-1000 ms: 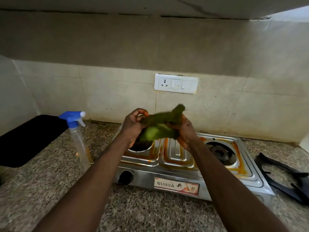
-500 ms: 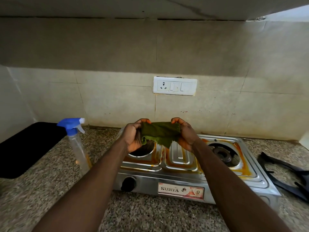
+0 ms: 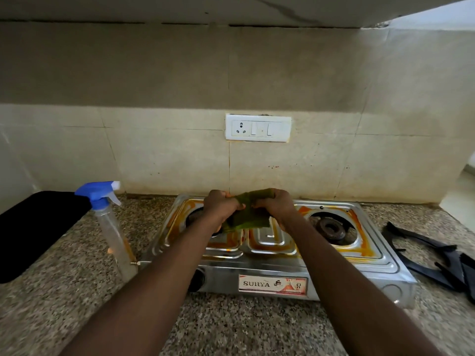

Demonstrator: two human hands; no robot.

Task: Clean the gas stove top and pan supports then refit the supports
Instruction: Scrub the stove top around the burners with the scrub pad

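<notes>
Both hands, left [image 3: 221, 209] and right [image 3: 276, 205], grip one green cloth [image 3: 246, 218] bunched between them mid-frame, its long axis running left-right. The one stove [image 3: 270, 268] sits directly below it on the desk [image 3: 231, 327], with orange stains all over. Supports [image 3: 437, 255] are off the stove at lower right, probably two but hard to count. One spray bottle [image 3: 110, 222] stands at left.

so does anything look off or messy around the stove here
Yes: orange residue streaks the stove top, and the black pan supports lie off it on the counter to its right.
</notes>
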